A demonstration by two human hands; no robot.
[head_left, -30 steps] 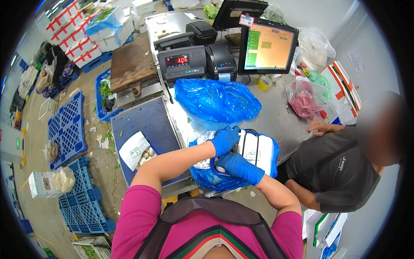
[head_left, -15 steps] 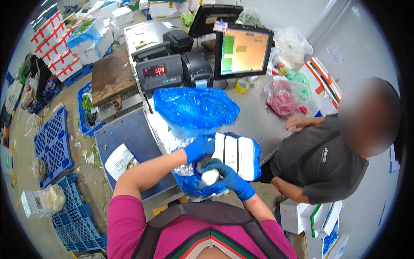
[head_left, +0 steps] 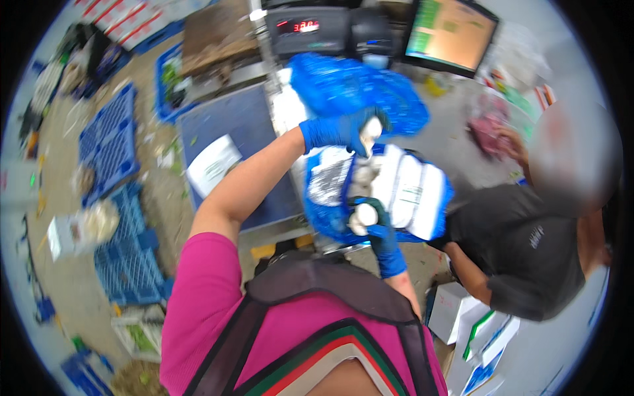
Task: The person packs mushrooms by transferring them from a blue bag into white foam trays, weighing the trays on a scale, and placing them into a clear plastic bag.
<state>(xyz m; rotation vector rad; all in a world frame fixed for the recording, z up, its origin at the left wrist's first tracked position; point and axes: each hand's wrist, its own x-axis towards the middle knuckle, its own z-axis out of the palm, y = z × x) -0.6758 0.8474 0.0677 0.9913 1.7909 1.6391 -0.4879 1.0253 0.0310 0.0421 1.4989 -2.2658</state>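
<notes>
Both my hands wear blue gloves. My left hand (head_left: 343, 131) is raised over the counter and closed on a small white round item (head_left: 372, 127), just in front of a crumpled blue plastic bag (head_left: 343, 86). My right hand (head_left: 373, 221) grips another white round item (head_left: 362, 216) at the near edge of a blue-and-white printed sack (head_left: 409, 188) lying open on the counter. More pale round items show inside the sack between my hands. The picture is motion-blurred.
A weighing scale with a red display (head_left: 310, 28) and a monitor (head_left: 452, 33) stand behind the bags. A person in a dark shirt (head_left: 522, 244) leans on the counter at right. Blue crates (head_left: 109, 142) and litter cover the floor at left. White boxes (head_left: 462, 310) sit below right.
My left hand has lifted out of the sack with a white item toward the blue bag. My right hand has taken hold of a white item. The view has tilted closer.
</notes>
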